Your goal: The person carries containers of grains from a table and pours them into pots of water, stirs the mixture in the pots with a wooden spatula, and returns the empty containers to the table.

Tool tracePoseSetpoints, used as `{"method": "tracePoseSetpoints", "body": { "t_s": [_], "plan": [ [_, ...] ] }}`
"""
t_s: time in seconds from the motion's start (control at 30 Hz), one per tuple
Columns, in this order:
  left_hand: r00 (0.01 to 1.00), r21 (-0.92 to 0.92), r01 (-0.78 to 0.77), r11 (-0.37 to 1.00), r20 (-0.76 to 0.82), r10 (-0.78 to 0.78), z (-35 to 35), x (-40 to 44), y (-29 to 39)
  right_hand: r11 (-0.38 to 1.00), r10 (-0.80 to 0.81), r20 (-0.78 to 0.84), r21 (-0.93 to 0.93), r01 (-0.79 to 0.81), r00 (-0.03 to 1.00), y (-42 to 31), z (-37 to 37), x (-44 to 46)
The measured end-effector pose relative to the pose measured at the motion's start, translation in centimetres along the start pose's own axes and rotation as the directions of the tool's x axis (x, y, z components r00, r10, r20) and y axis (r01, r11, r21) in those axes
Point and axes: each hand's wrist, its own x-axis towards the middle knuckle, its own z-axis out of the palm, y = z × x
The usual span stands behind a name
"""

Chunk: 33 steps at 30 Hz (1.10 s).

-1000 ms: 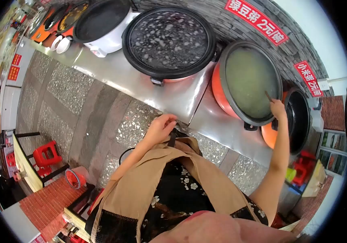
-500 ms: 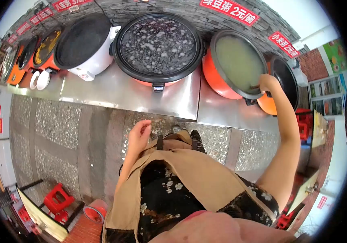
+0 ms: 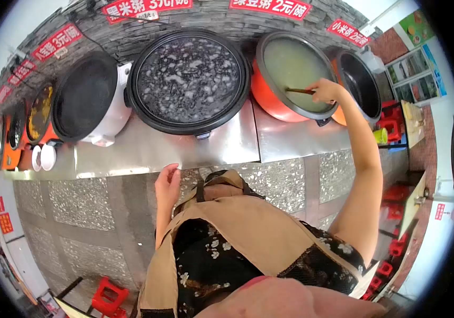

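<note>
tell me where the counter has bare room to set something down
Free on the steel counter: the front strip between the white bowls and the seam, in front of the dark-filled pot; and right of the seam, in front of the green-filled pot. Crowded: the back, where pots stand close together, and the left end, by the bowls.

right hand (image 3: 325, 91) outstretched, left hand (image 3: 168, 185) loose
</note>
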Motion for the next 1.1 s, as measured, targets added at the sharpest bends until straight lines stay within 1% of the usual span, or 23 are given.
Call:
{"method": "tracePoseSetpoints", "body": {
  "t_s": [0.03, 0.07, 0.1, 0.17, 0.2, 0.27, 0.3, 0.37, 0.4, 0.47, 0.5, 0.57, 0.6, 0.63, 0.73, 0.77, 0.83, 0.87, 0.93, 0.97, 1.03, 1.07, 1.1],
  "plan": [
    [1.000, -0.040, -0.025, 0.999, -0.016, 0.024, 0.1, 0.3, 0.2, 0.999, -0.013, -0.061, 0.040, 0.015, 0.998, -0.3, 0.6, -0.1],
    [0.999, -0.012, -0.005, 1.000, 0.046, 0.005, 0.2, 0.5, 0.1, 0.997, -0.013, -0.085, 0.075, 0.020, 0.996, 0.2, 1.3, 0.9],
    [0.998, -0.004, -0.009, 1.000, 0.057, 0.010, 0.1, 0.5, 0.4, 0.996, -0.007, -0.086, 0.089, 0.015, 0.996, 0.1, 2.0, 1.1],
    [0.985, 0.076, -0.074, 0.994, 0.162, 0.061, -0.4, 1.1, 1.2, 0.975, -0.020, -0.136, 0.217, 0.049, 0.991, -1.2, 3.1, 2.0],
    [0.981, 0.079, -0.089, 0.993, 0.182, 0.073, -0.4, 1.9, 1.1, 0.974, -0.013, -0.136, 0.224, 0.043, 0.991, -1.6, 3.2, 3.2],
    [0.976, 0.080, -0.088, 0.993, 0.204, 0.070, -0.8, 4.2, 1.6, 0.964, 0.055, -0.261, 0.267, 0.017, 0.964, -2.6, 2.9, 5.8],
    [0.974, 0.078, -0.085, 0.993, 0.217, 0.066, -1.0, 5.5, 1.9, 0.962, 0.063, -0.260, 0.274, 0.011, 0.964, -3.0, 2.6, 6.5],
    [0.973, 0.091, -0.089, 0.992, 0.221, 0.067, -1.4, 7.0, 2.4, 0.991, 0.061, -0.397, 0.132, -0.008, 0.916, -3.7, 2.0, 7.3],
    [0.974, 0.097, -0.089, 0.991, 0.219, 0.066, -1.6, 7.3, 2.6, 0.990, 0.073, -0.395, 0.137, -0.020, 0.916, -3.6, 1.9, 7.0],
    [0.966, 0.099, -0.103, 0.990, 0.247, 0.076, -2.2, 7.8, 3.0, 0.980, 0.104, -0.567, -0.084, -0.183, 0.817, -3.2, 1.7, 5.5],
    [0.961, 0.101, -0.116, 0.988, 0.264, 0.086, -2.6, 7.9, 3.1, 0.978, 0.116, -0.566, -0.079, -0.194, 0.816, -3.5, 1.6, 4.3],
    [0.951, 0.085, -0.121, 0.989, 0.297, 0.091, -3.6, 8.0, 2.6, 0.904, 0.125, -0.643, -0.240, -0.353, 0.756, -4.5, 1.2, 1.6],
    [0.944, 0.069, -0.131, 0.989, 0.313, 0.103, -4.1, 8.5, 2.4, 0.888, 0.090, -0.659, -0.287, -0.360, 0.747, -5.2, 1.3, 0.4],
    [0.941, 0.064, -0.137, 0.989, 0.319, 0.110, -4.9, 9.0, 2.3, 0.886, 0.097, -0.663, -0.283, -0.368, 0.742, -6.0, 1.6, -0.7],
    [0.927, 0.071, -0.170, 0.983, 0.349, 0.135, -8.1, 11.0, 1.8, 0.844, 0.015, -0.696, -0.376, -0.382, 0.718, -8.6, 2.5, -2.8],
    [0.917, 0.076, -0.204, 0.976, 0.364, 0.164, -9.4, 12.0, 1.2, 0.842, 0.022, -0.701, -0.371, -0.391, 0.713, -9.8, 3.0, -3.5],
    [0.913, 0.073, -0.222, 0.972, 0.365, 0.181, -11.9, 12.7, 0.3, 0.874, -0.207, -0.763, -0.426, -0.235, 0.613, -12.7, 3.8, -5.4],
    [0.912, 0.058, -0.238, 0.969, 0.355, 0.203, -13.0, 12.9, 0.0, 0.870, -0.214, -0.760, -0.434, -0.234, 0.614, -14.2, 4.0, -6.0],
    [0.915, 0.031, -0.239, 0.971, 0.343, 0.214, -14.0, 13.4, -0.6, 0.820, -0.356, -0.680, -0.556, -0.135, 0.641, -17.1, 4.2, -6.4],
    [0.919, 0.030, -0.231, 0.972, 0.334, 0.208, -14.1, 13.4, -0.7, 0.816, -0.365, -0.673, -0.564, -0.127, 0.643, -18.3, 4.3, -6.0],
    [0.929, 0.023, -0.241, 0.970, 0.296, 0.224, -14.1, 13.3, -0.7, 0.730, -0.452, -0.572, -0.678, -0.084, 0.685, -20.7, 4.4, -5.0],
    [0.935, 0.022, -0.226, 0.974, 0.286, 0.211, -14.1, 13.1, -0.9, 0.725, -0.458, -0.565, -0.684, -0.079, 0.686, -21.6, 4.5, -4.2],
    [0.939, 0.018, -0.218, 0.976, 0.277, 0.204, -14.0, 12.7, -1.0, 0.683, -0.478, -0.518, -0.727, -0.071, 0.710, -22.3, 4.5, -3.1]
  ]
}}
